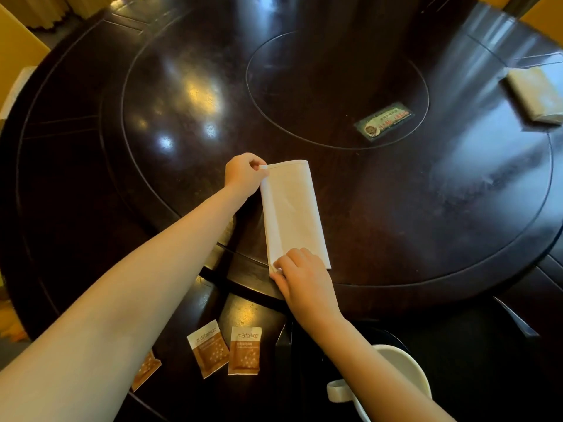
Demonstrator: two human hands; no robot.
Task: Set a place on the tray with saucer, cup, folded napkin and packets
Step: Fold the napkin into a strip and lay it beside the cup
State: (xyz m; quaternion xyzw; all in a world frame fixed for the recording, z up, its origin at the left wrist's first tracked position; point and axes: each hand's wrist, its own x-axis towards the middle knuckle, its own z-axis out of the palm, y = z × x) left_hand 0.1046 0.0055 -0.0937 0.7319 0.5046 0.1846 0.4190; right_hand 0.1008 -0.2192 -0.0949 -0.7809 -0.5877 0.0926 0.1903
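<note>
Table (91, 178): large, round, dark polished wood, with a raised round turntable (457, 208) set into it. Tray (457, 345): dark, at the near right edge, hard to outline against the wood. Napkin (292, 211): white, folded into a long narrow strip, lying flat on the turntable's near side. Cup (405, 363): white, on the tray, partly hidden under the right forearm, handle toward the left. Left hand (243, 175): thumb and fingertips pinch the napkin's far left corner. Right hand (304, 281): fingers curled close together, pressing the napkin's near left corner down. Packets (227, 350): brown and white, lying on the table rim left of the tray, one partly under the left forearm
</note>
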